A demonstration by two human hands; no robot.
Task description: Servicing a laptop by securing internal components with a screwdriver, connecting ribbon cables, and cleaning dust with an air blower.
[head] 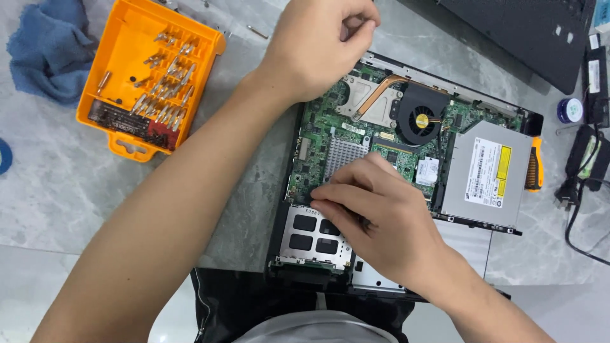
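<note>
**Two bare hands at an opened laptop**

A crumpled blue cloth [51, 47] lies at the far left of the grey marbled table [57, 190]; a black lid-like panel [527, 32] fills the upper right corner; a black power adapter with its cable [588, 159] sits at the right edge, with a small blue-rimmed roll [570, 110] near it; an orange-and-black tool handle [534, 166] lies just beside the silver optical drive [486, 181].

The opened laptop base [406, 165] rests on the table, in front of the person, its green circuit board bare; a copper heat pipe [381, 92] runs to a round black fan [422, 114]; a metal card cage [316, 235] sits at the near left corner. The left hand [318, 47] crosses over the far edge of the board, fingers curled shut into a pinch; what it holds, if anything, I cannot tell. The right hand [375, 216] lies on the board's near side, hiding part of it, fingers bent and pressed together, their tips touching the board beside the card cage.

The orange tray [149, 79] stands left of the laptop, well apart from both hands; in it lie many loose silver screwdriver bits, and a dark bit holder along its near wall.
</note>
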